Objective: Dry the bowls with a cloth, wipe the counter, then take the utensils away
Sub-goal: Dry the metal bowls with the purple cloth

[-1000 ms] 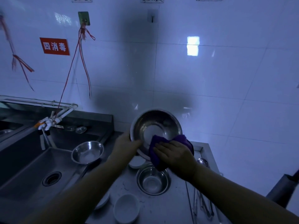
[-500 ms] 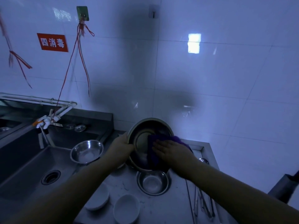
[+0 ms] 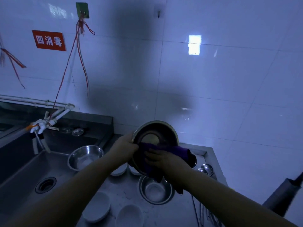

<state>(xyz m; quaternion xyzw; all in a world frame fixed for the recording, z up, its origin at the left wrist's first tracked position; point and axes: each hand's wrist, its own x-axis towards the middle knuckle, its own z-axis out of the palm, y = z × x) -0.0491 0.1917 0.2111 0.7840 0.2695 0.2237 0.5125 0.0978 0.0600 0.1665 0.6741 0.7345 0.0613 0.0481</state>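
My left hand grips the left rim of a large steel bowl, held tilted above the counter with its inside facing me. My right hand presses a purple cloth against the bowl's lower inside, and the cloth hangs down over the rim. Another steel bowl stands on the counter right below. A third steel bowl leans at the sink's edge. Ladles and long utensil handles lie along the counter's right side.
White ceramic bowls sit at the counter's front, with more behind my left wrist. The steel sink with its drain and a tap is on the left. A dark handle juts in at right. The tiled wall is close behind.
The held bowl has dropped lower and tilted more. My right hand has slid the cloth from the bowl's right side down across its lower inside.
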